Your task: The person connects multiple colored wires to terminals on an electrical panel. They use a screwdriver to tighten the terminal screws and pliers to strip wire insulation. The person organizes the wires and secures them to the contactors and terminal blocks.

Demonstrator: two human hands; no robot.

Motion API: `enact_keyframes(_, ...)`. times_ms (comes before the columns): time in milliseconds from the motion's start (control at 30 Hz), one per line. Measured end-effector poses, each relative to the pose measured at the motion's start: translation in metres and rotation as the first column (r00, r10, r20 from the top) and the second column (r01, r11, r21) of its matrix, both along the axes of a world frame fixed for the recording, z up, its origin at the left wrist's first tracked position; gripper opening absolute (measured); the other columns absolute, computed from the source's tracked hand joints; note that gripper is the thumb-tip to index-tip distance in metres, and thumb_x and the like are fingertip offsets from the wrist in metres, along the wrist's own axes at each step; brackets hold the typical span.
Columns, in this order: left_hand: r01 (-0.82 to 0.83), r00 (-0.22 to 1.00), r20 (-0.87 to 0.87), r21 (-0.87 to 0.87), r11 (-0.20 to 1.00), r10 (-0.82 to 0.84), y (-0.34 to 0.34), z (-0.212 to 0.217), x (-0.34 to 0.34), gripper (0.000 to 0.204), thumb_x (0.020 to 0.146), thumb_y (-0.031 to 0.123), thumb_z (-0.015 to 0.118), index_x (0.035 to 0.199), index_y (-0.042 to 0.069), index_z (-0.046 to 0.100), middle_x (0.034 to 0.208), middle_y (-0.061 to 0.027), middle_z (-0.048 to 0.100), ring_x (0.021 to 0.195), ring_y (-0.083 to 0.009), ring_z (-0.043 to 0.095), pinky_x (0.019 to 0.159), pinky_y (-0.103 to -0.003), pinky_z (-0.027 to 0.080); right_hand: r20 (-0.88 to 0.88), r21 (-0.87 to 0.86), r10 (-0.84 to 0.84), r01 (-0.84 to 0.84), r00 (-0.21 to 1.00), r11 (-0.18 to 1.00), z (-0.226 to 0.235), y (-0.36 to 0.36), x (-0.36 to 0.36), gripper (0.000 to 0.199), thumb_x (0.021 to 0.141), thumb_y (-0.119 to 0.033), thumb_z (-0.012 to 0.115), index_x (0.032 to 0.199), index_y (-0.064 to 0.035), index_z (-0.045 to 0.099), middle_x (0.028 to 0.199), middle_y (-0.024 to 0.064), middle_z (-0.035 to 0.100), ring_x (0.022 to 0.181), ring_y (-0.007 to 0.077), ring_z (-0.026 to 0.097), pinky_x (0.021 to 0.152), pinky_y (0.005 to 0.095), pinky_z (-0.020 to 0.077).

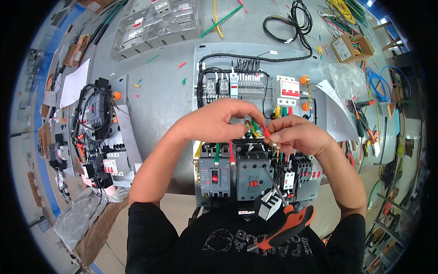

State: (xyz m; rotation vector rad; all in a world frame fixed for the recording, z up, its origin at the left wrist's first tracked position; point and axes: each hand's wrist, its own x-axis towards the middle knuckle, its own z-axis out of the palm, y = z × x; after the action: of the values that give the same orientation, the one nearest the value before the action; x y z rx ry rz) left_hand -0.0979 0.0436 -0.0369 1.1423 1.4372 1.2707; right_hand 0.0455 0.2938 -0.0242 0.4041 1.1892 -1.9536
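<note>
I see the right hand (299, 136) closed in a thumb-and-finger pinch at the slim red-sleeved cable end (266, 131), with a small brassy bit of metal showing below the thumb. The left hand (216, 121) arches in from the left, its forefinger tip right at the same red sleeve and its thumb lower down; I cannot tell whether it grips anything. The sleeve is smooth, bright red and tilted, and sits over the middle of the light grey metal mounting panel (199, 55). Just left of it I make out green and yellow insulated cables (253, 126), partly hidden by the fingers.

On the near side of the hands stands a grey moulded breaker with a red toggle (215, 176), with green and red sleeved leads running to its far edge. To its right is a dark grey block with a red centre (253, 178). Nearer still, an orange-and-black handled tool with a metal shaft (291, 227) slants in front of the black shirt.

On the far side I have a grey terminal row (251, 86) and, to its right, a white breaker with red levers (289, 91). Well apart, far left, sits a clear plastic enclosure (157, 39).
</note>
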Motion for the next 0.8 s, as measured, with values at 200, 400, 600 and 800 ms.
enact_keyframes(200,-0.056,0.964,-0.261,-0.007,0.998,0.052,0.007,0.012,0.016,0.036,0.089,0.007,0.075,0.126,0.008,0.075,0.116,-0.0104,0.076,0.108,-0.0271,0.073,0.098,-0.038,0.055,-0.032,0.038,0.028,-0.026,0.999,0.999,0.000,0.003,0.000,0.029,0.103,-0.029,0.072,0.108,-0.0002,0.076,0.080,0.0018,0.066,0.061,0.0071,0.058,0.055,0.0209,0.0430)
enact_keyframes(400,-0.037,0.864,-0.490,0.169,0.985,0.117,0.013,-0.003,0.026,0.022,0.093,0.010,0.077,0.114,0.008,0.075,0.110,-0.0058,0.075,0.102,-0.0294,0.072,0.088,-0.040,0.057,-0.203,0.350,0.071,0.005,0.977,0.937,0.014,-0.001,0.007,0.026,0.104,-0.025,0.074,0.103,0.0000,0.076,0.080,0.0004,0.067,0.063,0.0089,0.060,0.056,0.0236,0.0454)
enact_keyframes(600,0.023,0.848,-0.514,0.272,0.962,0.125,0.019,-0.019,0.024,0.018,0.092,0.011,0.079,0.109,0.008,0.074,0.114,-0.0056,0.073,0.104,-0.0290,0.072,0.086,-0.041,0.058,-0.700,0.665,0.392,0.344,0.597,0.663,0.061,-0.014,0.037,0.019,0.088,-0.009,0.088,0.102,-0.0028,0.077,0.083,0.0031,0.069,0.069,0.0130,0.065,0.056,0.0289,0.0489)
enact_keyframes(800,0.056,0.856,-0.503,0.323,0.945,0.122,0.026,-0.028,0.021,0.018,0.090,0.011,0.080,0.107,0.007,0.074,0.108,-0.0074,0.074,0.102,-0.0299,0.072,0.085,-0.042,0.059,-0.649,0.690,0.714,0.599,0.262,0.407,0.061,-0.025,0.040,0.027,0.075,-0.011,0.094,0.097,-0.0061,0.078,0.085,0.0059,0.068,0.069,0.0238,0.070,0.055,0.0355,0.0543)
